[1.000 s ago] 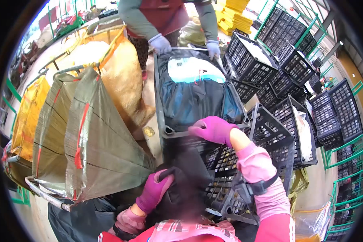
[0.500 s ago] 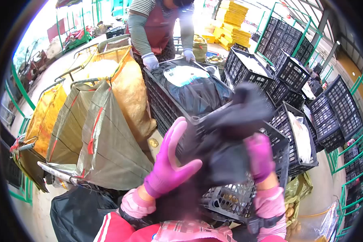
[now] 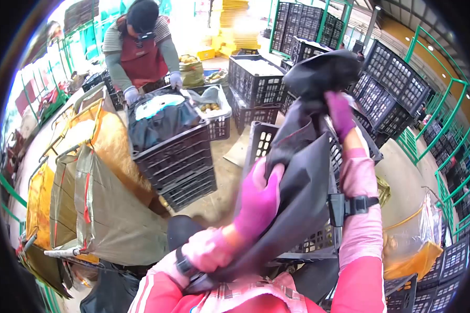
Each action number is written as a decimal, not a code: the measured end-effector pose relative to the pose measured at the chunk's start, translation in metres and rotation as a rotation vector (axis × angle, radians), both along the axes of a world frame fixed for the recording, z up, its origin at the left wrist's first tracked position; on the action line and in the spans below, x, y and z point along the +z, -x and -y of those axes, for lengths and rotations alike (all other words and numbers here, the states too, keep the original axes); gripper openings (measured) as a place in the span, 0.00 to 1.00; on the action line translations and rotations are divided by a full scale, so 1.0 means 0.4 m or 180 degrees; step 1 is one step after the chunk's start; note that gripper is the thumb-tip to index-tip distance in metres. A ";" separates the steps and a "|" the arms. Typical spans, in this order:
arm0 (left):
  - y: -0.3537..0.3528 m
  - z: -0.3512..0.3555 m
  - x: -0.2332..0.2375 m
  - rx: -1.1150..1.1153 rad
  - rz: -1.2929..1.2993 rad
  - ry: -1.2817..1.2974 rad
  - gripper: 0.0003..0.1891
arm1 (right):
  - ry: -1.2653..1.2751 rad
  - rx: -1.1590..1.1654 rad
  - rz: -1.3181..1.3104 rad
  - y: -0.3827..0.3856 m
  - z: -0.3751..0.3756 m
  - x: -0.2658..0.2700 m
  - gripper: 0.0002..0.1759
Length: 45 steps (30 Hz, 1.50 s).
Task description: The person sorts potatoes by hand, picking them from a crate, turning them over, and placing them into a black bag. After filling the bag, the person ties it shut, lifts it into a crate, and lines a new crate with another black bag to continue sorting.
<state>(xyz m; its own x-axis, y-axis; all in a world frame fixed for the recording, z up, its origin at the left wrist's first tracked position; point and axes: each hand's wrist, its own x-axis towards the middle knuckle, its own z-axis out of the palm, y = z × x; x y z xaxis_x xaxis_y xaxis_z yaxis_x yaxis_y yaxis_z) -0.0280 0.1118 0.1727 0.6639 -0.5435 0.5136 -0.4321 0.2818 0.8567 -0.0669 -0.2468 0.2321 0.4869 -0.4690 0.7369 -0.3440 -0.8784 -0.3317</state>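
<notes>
A large, crumpled black bag (image 3: 303, 167) stretches upright in front of me, its bunched top flaring out above my hands. My right hand (image 3: 341, 117), in a pink-purple glove, is closed around the gathered upper part. Lower down, my left hand (image 3: 258, 201), gloved alike, grips the bag's near side, thumb and fingers around a fold. Behind the bag stands a black plastic crate (image 3: 258, 141), mostly covered by it; what lies inside is largely hidden.
Across from me a co-worker in a red apron (image 3: 141, 62) holds stacked black crates (image 3: 175, 164) with a black-lined load on top. Open sacks on frames (image 3: 120, 214) stand at left. A white crate of round produce (image 3: 219, 112) and more black crates (image 3: 256, 78) stand beyond.
My left hand, open and apart before, has closed on the black bag. My right hand has raised the bag higher. The view has turned right, and the co-worker's crates appear farther left and away.
</notes>
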 end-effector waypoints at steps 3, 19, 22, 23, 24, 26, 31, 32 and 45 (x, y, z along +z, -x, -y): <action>-0.048 0.145 -0.013 0.0153 -0.0400 0.0661 0.12 | -0.0850 0.0041 -0.0394 0.011 -0.118 0.012 0.37; -0.103 0.353 -0.163 0.0271 0.0858 0.0290 0.19 | 0.0899 -0.0583 -0.1047 0.142 -0.220 -0.144 0.28; -0.093 0.288 -0.134 -0.0255 0.0877 -0.0282 0.20 | 0.0763 -0.1138 -0.0722 0.202 -0.078 -0.106 0.32; -0.089 0.282 -0.141 -0.0210 0.0738 -0.0184 0.20 | 0.0380 -0.1060 -0.0500 0.208 -0.054 -0.079 0.35; -0.082 0.283 -0.151 -0.0169 0.0602 -0.0070 0.20 | 0.0680 -0.1054 -0.0094 0.194 -0.035 -0.095 0.37; -0.090 0.278 -0.151 0.0186 0.0409 0.0070 0.15 | 0.1092 -0.1016 0.0066 0.160 -0.025 -0.151 0.37; -0.131 0.166 -0.131 0.0094 0.0659 -0.0401 0.10 | -0.0505 0.0028 -0.3327 0.182 -0.137 -0.337 0.29; -0.139 0.152 -0.156 0.0149 0.0782 -0.0555 0.09 | -0.0825 0.0194 -0.3272 0.202 -0.145 -0.325 0.28; -0.165 0.224 -0.138 0.0415 0.1276 -0.0220 0.10 | -0.0255 -0.0123 -0.0602 0.114 -0.252 -0.212 0.23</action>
<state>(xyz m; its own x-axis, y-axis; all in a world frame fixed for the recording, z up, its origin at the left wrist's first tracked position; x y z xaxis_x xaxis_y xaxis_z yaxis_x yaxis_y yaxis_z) 0.0381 0.0222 0.1175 0.4846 -0.5103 0.7105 -0.7631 0.1505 0.6285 -0.1125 -0.1462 0.1472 0.5935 -0.5435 0.5936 -0.4399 -0.8367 -0.3263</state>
